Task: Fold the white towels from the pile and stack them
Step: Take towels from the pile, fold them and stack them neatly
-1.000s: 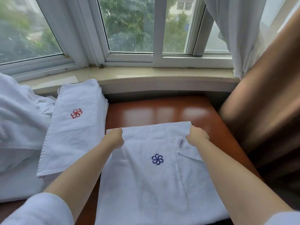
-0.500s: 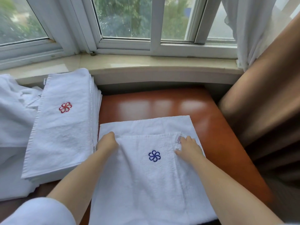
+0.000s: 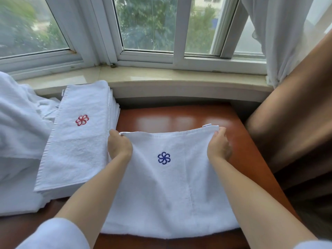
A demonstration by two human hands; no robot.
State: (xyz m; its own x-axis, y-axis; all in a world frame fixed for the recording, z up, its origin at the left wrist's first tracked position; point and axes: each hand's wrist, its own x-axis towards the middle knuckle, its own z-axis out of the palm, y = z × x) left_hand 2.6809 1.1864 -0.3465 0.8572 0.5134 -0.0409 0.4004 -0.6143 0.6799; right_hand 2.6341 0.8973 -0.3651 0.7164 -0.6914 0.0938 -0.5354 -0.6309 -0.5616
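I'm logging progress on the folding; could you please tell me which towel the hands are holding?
The towel with the blue flower, gripped at its far corners by left hand and right hand; the red-flower towel tops the stack, untouched.

**Layout around the towel**

I am seeing the towel lying on the table. The folded stack is sitting just left of it, the loose pile lying farther left, the windowsill running behind.
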